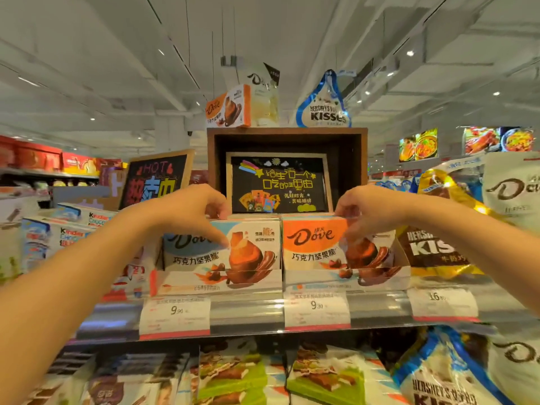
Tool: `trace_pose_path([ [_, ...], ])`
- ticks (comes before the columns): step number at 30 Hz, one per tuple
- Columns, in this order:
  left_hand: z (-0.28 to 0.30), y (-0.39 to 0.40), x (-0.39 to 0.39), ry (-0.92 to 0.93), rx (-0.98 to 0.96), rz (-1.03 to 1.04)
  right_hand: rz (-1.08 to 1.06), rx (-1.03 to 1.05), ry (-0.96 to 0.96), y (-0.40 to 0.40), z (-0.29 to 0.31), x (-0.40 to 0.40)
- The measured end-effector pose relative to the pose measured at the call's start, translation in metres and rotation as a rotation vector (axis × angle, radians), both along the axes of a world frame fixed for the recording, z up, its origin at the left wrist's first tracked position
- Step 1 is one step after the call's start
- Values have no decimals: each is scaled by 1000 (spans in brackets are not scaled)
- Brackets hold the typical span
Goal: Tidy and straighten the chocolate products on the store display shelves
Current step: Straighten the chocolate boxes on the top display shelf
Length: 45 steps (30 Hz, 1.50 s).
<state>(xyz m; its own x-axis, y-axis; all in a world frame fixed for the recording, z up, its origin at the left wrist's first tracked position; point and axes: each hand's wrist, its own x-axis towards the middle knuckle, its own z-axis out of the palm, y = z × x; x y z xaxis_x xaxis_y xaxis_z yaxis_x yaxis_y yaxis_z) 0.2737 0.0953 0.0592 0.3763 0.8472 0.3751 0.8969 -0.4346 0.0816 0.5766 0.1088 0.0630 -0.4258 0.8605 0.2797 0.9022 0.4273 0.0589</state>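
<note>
Two rows of Dove chocolate boxes stand side by side on the upper shelf (248,309). The blue Dove box (254,244) fronts the left row and the orange Dove box (309,244) fronts the right row. My left hand (193,209) grips the top left corner of the blue box, thumb on its front face. My right hand (365,211) grips the top right corner of the orange box, fingers curled over its upper edge. Both rows sit in low cardboard display trays (204,283).
A wooden crate (287,133) with a chalkboard sign (277,184) stands behind the boxes, a Dove box and a Hershey's Kisses bag on top. Kinder boxes (67,232) lie left, Kisses bags (429,249) right. Price tags (175,312) line the edge. Green chocolate packs (233,375) fill the shelf below.
</note>
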Motion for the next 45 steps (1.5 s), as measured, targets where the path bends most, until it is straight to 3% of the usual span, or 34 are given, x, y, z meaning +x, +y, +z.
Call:
trace_pose_path([
  [5, 3, -3, 0, 117, -41, 49, 35, -85, 15, 8, -13, 1],
  [14, 5, -10, -7, 46, -107, -72, 111, -129, 118, 8, -4, 7],
  [20, 10, -5, -10, 118, -87, -77, 124, -157, 146, 5, -5, 6],
  [23, 15, -5, -11, 144, -80, -64, 121, -133, 191, -2, -2, 8],
  [27, 24, -13, -14, 32, -83, -77, 114, 10, 308, -19, 20, 13],
  [35, 53, -52, -31, -349, 212, 18, 203, 74, 343, -45, 59, -1],
  [38, 57, -68, -40, -320, 370, 82, 267, 67, 327, -43, 56, -20],
  [45, 58, -83, -66, -370, 477, 282, 427, 183, 253, -23, 33, -95],
])
